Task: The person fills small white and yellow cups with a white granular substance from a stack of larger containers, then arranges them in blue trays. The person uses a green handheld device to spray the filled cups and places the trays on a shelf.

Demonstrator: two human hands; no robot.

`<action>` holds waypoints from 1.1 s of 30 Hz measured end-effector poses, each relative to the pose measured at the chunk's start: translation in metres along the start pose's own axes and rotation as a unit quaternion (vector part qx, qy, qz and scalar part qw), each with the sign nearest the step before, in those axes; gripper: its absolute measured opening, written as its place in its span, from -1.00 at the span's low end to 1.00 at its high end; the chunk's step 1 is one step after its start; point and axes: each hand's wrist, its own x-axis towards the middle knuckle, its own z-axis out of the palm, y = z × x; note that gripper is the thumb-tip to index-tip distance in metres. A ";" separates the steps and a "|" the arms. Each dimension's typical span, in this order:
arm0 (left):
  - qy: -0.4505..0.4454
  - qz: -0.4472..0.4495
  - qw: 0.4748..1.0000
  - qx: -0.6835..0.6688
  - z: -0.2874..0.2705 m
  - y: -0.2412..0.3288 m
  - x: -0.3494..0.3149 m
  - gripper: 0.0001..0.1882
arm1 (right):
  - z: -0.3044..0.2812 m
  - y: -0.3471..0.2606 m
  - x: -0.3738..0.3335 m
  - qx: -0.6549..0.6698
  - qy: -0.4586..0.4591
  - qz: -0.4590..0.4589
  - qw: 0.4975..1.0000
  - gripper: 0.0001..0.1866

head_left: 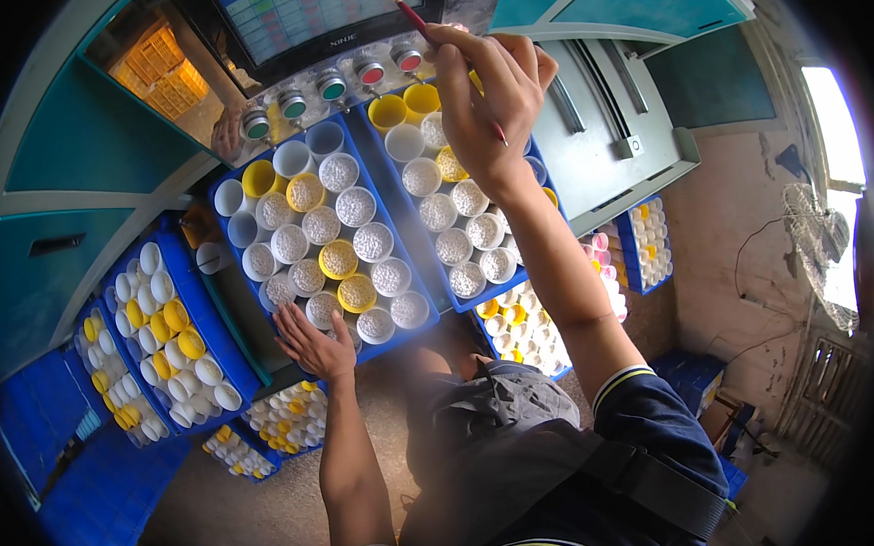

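My left hand (319, 346) rests with fingers spread on the near edge of a blue tray (360, 146), touching the cups there. White and yellow cups fill this tray. Most hold small white pellets (356, 206), while several at the far left look empty. My right hand (493, 93) is raised over a second blue tray (486, 297) of similar cups and hides part of it. Its fingers grip a slim dark red pen-like stick (411, 16), whose pale tip points up beside a screen (322, 17).
Below the screen runs a row of green buttons (330, 87) and red buttons (370, 73). More cup trays (175, 350) stand lower left, with another (526, 328) under the right one. A grey machine bed (595, 123) lies to the right. A fan (816, 245) stands by the wall.
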 end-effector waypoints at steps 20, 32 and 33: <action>0.003 0.001 1.000 0.011 -0.002 0.001 0.000 -0.21 | 0.050 -0.060 -0.067 -0.043 -0.410 -0.002 0.911 -0.39; 0.028 0.013 1.000 -0.003 -0.004 0.002 0.003 -0.23 | -0.034 -0.022 -0.002 0.053 -0.135 0.058 0.988 -0.90; 0.031 0.010 0.999 -0.003 -0.003 0.002 0.004 -0.23 | -0.042 -0.021 -0.005 0.054 -0.132 0.053 0.988 -0.84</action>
